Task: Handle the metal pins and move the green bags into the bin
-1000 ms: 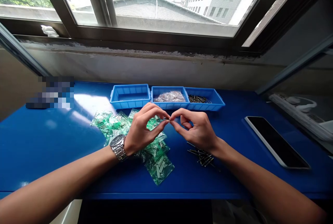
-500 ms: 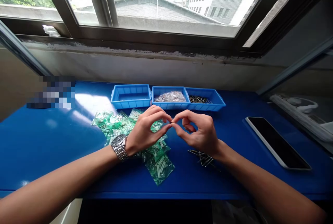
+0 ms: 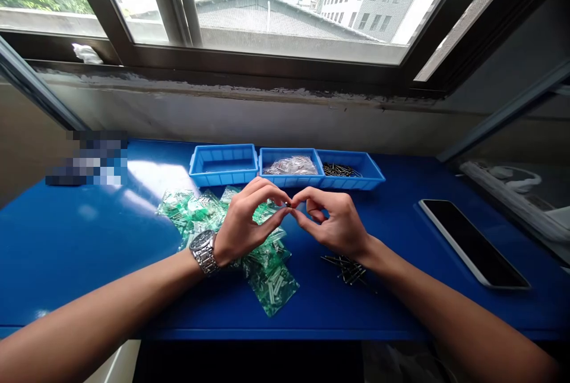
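My left hand (image 3: 252,220), with a watch on its wrist, is closed in a pinch of thumb and forefinger. Facing it, my right hand (image 3: 332,220) pinches too, so that the fingertips of both meet. Between them shows a small dark metal piece (image 3: 288,205), mostly hidden by the fingers. Below and behind the left hand lie several green-tinted clear plastic bags (image 3: 274,288) with small whitish and metallic parts inside. Under the right hand's wrist is a loose pile of thin dark metal pins or screws (image 3: 350,270).
Three blue bins stand along the back: the left bin (image 3: 222,180), the middle one with clear plastic packets (image 3: 294,165), the right one with dark metal pins or screws (image 3: 339,170). A phone (image 3: 474,243) lies at right on the blue table (image 3: 111,252).
Both hands have shifted slightly to the left and up, still pinching fingertip to fingertip. A little more of the small dark piece shows between them.
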### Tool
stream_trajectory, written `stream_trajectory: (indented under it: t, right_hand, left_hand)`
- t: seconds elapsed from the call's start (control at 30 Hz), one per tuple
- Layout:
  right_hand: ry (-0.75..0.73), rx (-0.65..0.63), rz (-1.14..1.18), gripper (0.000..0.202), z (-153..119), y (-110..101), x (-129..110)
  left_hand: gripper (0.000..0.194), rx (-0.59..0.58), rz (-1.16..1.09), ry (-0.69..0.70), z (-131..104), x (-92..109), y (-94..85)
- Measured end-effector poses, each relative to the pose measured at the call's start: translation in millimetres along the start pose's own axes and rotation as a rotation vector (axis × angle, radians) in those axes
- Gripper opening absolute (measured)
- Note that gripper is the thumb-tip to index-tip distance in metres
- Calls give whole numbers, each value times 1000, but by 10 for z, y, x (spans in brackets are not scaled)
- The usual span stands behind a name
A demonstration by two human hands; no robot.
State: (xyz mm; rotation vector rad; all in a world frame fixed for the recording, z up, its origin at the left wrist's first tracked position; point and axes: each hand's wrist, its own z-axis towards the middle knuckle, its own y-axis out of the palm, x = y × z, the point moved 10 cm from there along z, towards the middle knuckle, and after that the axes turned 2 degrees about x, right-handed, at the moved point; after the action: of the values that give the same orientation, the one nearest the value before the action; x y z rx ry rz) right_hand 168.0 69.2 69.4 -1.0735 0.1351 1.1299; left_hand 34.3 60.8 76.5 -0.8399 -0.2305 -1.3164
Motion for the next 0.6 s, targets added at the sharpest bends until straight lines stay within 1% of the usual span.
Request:
stream_trajectory:
  t: [0.1,0.27,0.4,0.53,0.6]
  right_hand:
    - [-13,13,-15,8,-1,-13,-19]
    - [-48,106,-54,7,-8,-130,-112]
    - [-90,165,-60,7,-34,-173,-183]
    - [-133,141,-61,6,-54,-131,-236]
    - [-143,126,-58,5,-57,-119,-245]
  left_hand:
    - [5,0,-6,-5,0,-1,-1]
    - [4,13,-5,-16,6,-13,-16]
    - [4,-40,-11,-24,3,-30,43]
    - [2,-119,-24,17,-18,-5,129]
    - [2,-129,-24,23,-23,-6,139]
